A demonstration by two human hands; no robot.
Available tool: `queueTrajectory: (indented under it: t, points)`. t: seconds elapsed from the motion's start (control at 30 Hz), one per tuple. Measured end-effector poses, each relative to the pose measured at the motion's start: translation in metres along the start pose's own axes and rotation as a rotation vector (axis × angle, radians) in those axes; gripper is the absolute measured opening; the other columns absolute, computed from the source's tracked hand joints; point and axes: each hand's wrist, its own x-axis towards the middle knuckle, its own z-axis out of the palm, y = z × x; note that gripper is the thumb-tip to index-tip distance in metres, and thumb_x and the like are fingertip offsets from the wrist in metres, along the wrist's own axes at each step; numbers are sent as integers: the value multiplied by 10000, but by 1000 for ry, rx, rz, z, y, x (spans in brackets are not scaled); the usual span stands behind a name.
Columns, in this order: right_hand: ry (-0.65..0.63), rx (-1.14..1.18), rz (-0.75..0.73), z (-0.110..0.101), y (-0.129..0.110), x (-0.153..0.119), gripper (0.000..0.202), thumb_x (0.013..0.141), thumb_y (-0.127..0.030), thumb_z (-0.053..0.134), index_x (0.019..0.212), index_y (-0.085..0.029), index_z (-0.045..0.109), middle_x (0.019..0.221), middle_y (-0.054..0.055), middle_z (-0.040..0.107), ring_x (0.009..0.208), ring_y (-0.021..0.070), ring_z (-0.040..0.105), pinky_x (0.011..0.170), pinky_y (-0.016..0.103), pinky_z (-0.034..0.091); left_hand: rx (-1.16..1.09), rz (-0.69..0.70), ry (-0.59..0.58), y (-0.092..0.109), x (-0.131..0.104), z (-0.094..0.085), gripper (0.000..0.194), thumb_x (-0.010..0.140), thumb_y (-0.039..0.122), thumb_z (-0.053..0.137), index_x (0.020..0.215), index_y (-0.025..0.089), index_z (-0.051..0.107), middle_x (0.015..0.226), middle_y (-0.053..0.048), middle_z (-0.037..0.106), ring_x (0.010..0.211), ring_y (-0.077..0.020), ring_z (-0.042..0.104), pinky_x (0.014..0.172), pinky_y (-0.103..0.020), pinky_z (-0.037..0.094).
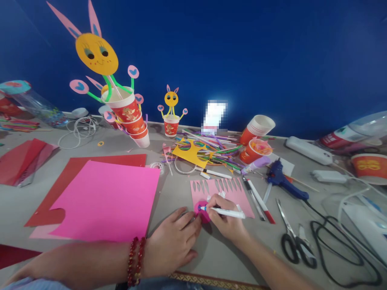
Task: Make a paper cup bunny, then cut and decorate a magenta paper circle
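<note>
My right hand (225, 219) grips a white marker (228, 212) whose blue tip touches a small magenta paper piece (204, 216). Blue ink marks show on that piece near the tip. Beside it my left hand (175, 239) lies spread on the table, its fingertips at the piece's left edge. Under the magenta piece and my right hand is a light pink sheet (242, 201) with a row of leaf-shaped cutouts along its top. To the left, a large bright pink sheet (111, 197) rests on a red sheet (72, 171).
Scissors (292, 237), a blue glue gun (284, 181) and its black cable lie at the right. Behind are yellow cut paper (192, 152), coloured sticks, stacked cups (256, 127) and a lit phone (214, 117). Cup figures with yellow faces (96, 53) stand at the back left.
</note>
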Motion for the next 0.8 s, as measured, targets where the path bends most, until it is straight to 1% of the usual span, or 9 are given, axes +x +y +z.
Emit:
queueTrajectory:
  t: [0.1, 0.33, 0.57, 0.8]
  points:
    - [4, -3, 12, 0, 1, 0, 129, 839, -175, 481, 721, -224, 500, 600, -36, 548, 528, 128, 498, 524, 229, 370, 0, -2, 0, 0, 0, 1, 511, 970, 494, 420, 1252, 109, 602, 1334, -98, 579, 1247, -263, 424, 1090, -435, 231]
    - [-14, 5, 3, 1, 1, 0, 148, 824, -157, 475, 690, -221, 487, 588, -39, 536, 519, 121, 492, 516, 228, 361, 0, 0, 4, 0, 0, 2, 500, 962, 497, 440, 1237, 119, 616, 1328, -101, 587, 1249, -263, 427, 1088, -435, 240]
    - [-23, 3, 1, 0, 0, 1, 150, 825, -157, 475, 691, -221, 492, 591, -36, 545, 518, 122, 497, 514, 227, 362, -6, -2, 4, 0, 0, 1, 510, 964, 495, 439, 1245, 103, 605, 1330, -104, 587, 1245, -265, 431, 1093, -434, 238]
    - [-13, 23, 1, 0, 0, 1, 151, 822, -155, 479, 686, -218, 493, 589, -38, 534, 516, 121, 489, 510, 225, 355, -1, -4, -6, 0, 0, 2, 509, 960, 498, 447, 1253, 112, 603, 1331, -102, 587, 1251, -263, 429, 1088, -434, 247]
